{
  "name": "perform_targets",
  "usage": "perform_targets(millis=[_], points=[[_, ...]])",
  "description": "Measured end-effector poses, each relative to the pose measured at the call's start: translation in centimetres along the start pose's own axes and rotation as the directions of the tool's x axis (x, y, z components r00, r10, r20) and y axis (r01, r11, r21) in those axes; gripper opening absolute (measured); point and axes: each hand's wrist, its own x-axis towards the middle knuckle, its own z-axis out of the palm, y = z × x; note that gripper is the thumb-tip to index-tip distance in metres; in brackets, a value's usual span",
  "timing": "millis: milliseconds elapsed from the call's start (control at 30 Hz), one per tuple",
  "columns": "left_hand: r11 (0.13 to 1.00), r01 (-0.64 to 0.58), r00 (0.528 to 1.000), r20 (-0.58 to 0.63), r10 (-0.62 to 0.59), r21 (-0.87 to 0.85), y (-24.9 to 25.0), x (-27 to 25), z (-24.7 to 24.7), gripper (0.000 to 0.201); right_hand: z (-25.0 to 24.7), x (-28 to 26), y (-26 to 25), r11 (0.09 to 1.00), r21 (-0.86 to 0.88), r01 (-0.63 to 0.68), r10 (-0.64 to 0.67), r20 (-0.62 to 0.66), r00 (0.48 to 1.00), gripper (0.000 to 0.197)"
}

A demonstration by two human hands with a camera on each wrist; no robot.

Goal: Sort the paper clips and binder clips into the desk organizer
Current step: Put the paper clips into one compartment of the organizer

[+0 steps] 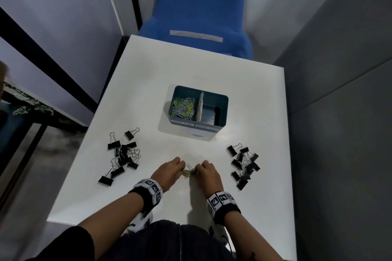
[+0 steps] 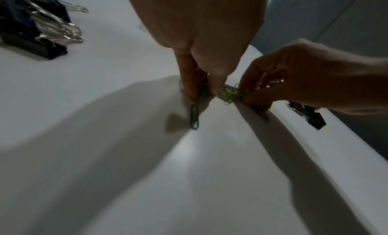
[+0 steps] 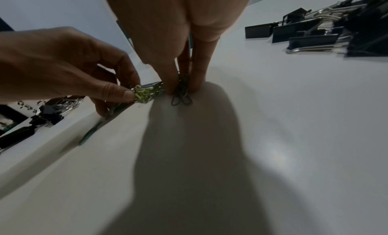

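Both hands pinch loose paper clips [image 1: 187, 171] on table [image 1: 244, 95]: left hand [image 1: 169, 170], right hand [image 1: 207, 172] bunching them (likely for organizer's [image 1: 196, 127] paper-clip side); binder clips [image 1: 122, 155] untouched.

One desk organizer [image 1: 196, 110] with two compartments stands on the surface [image 1: 148, 91]. Two heaps of black binder clips lie there, about ten in the left heap [image 1: 122, 158] and about ten in the right heap [image 1: 244, 165]. Paper clips [image 1: 183, 107] are too many to count.
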Motion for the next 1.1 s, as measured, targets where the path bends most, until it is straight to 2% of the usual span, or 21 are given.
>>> perform_targets(millis=[233, 400, 500, 567, 633, 767, 833, 900, 1000, 1100], points=[[0.980, 0.069, 0.991, -0.098, -0.089, -0.188, -0.5, -0.8, -1.6, 0.004, -1.4, 0.0, 0.5, 0.988, 0.123, -0.089, 0.078, 0.088, 0.993, 0.018], [0.962, -0.026, 0.972, -0.231, -0.039, -0.271, 1.0, 0.7, -7.1, 0.005, -2.4, -0.2, 0.6, 0.970, 0.160, -0.184, 0.167, 0.113, 0.979, 0.010], [0.959, -0.090, 0.939, -0.343, -0.007, -0.267, 2.2, 3.3, -11.4, 0.007, -3.1, -0.4, 0.4, 0.956, 0.205, -0.212, 0.191, 0.118, 0.974, 0.009], [0.956, -0.096, 0.906, -0.422, -0.031, -0.277, 2.8, 5.4, -14.0, 0.006, -3.8, -0.2, -0.1, 0.949, 0.232, -0.213, 0.191, 0.112, 0.975, 0.008], [0.949, -0.072, 0.889, -0.450, -0.077, -0.305, 3.0, 7.3, -16.0, 0.008, -4.9, 0.4, -0.9, 0.949, 0.251, -0.192, 0.177, 0.081, 0.981, 0.008], [0.960, 0.001, 0.895, -0.427, -0.126, -0.280, 3.0, 8.1, -17.0, 0.019, -8.7, 2.5, -2.9, 0.953, 0.285, -0.099, 0.103, 0.002, 0.995, 0.009], [0.966, 0.027, 0.889, -0.435, -0.141, -0.258, 2.9, 7.0, -16.0, 0.018, -11.1, 4.3, -3.9, 0.950, 0.306, -0.054, 0.081, -0.074, 0.994, 0.008], [0.972, 0.071, 0.903, -0.401, -0.158, -0.222, 2.5, 5.6, -14.1, 0.017, -13.3, 6.4, -4.9, 0.950, 0.312, 0.002, 0.052, -0.165, 0.985, 0.006], [0.979, 0.117, 0.942, -0.293, -0.163, -0.168, 1.4, 3.3, -10.8, 0.017, -16.1, 9.8, -6.8, 0.934, 0.356, 0.025, 0.069, -0.249, 0.966, 0.010], [0.984, 0.163, 0.977, -0.125, -0.172, -0.078, -0.2, 1.3, -8.0, 0.022, -18.3, 12.1, -8.0, 0.925, 0.377, 0.052, 0.068, -0.297, 0.952, 0.016]])
